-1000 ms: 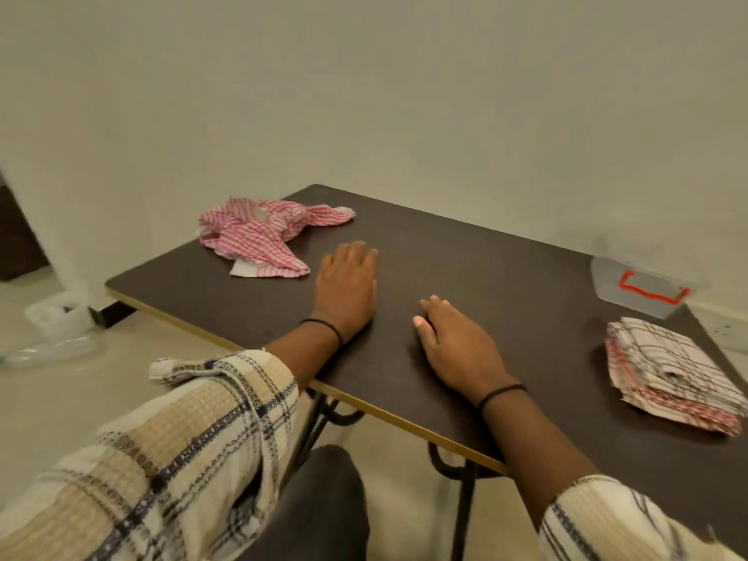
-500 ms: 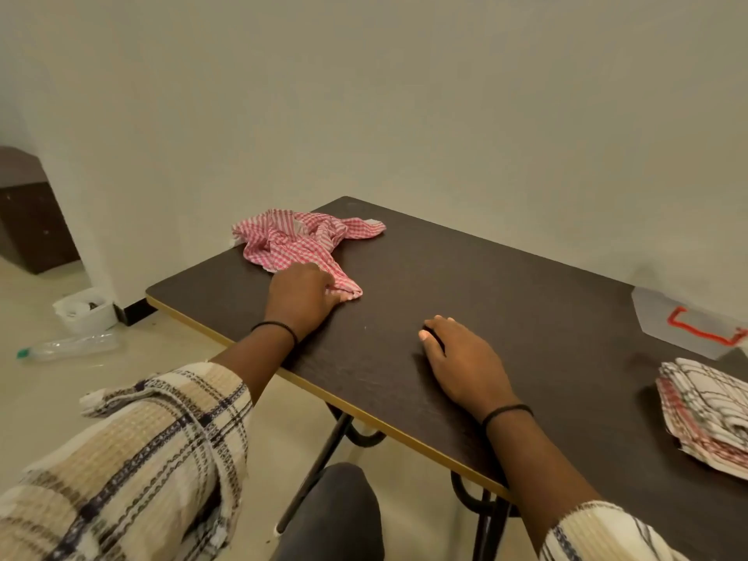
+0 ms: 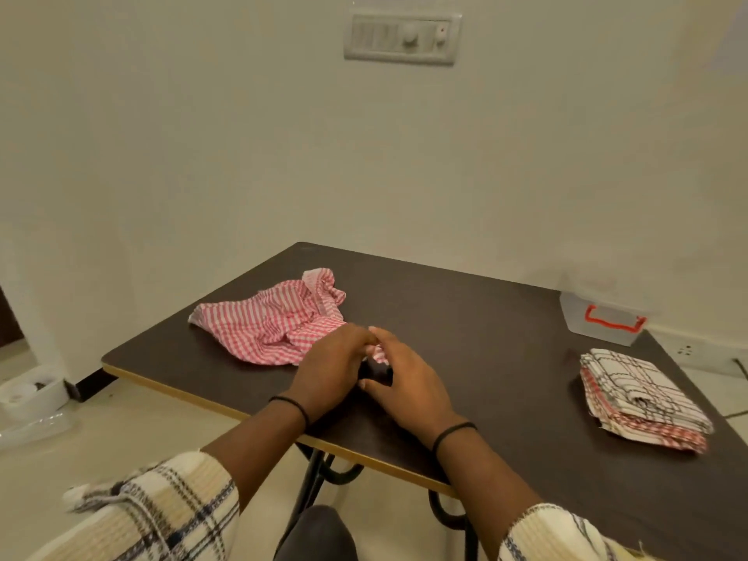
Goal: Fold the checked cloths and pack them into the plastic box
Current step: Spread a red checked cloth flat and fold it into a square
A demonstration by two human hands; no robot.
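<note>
Red checked cloth [image 3: 269, 323] crumpled, long axis left-right, near corner pinched by left hand [image 3: 330, 368] and right hand [image 3: 406, 382]

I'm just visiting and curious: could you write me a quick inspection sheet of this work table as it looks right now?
Surface: dark brown table with a pale edge, on black metal legs.
Job's things: crumpled red checked cloth at the far left; stack of folded cloths at the right; plastic box with a red handle at the far right corner.
Clutter: nothing seen on the table.
Hands: left hand and right hand meet at the cloth's near corner, fingers pinching it.
Cables: a dark one on the floor at the far right.
Surroundings: switch panel on the wall; white container on the floor, left.
</note>
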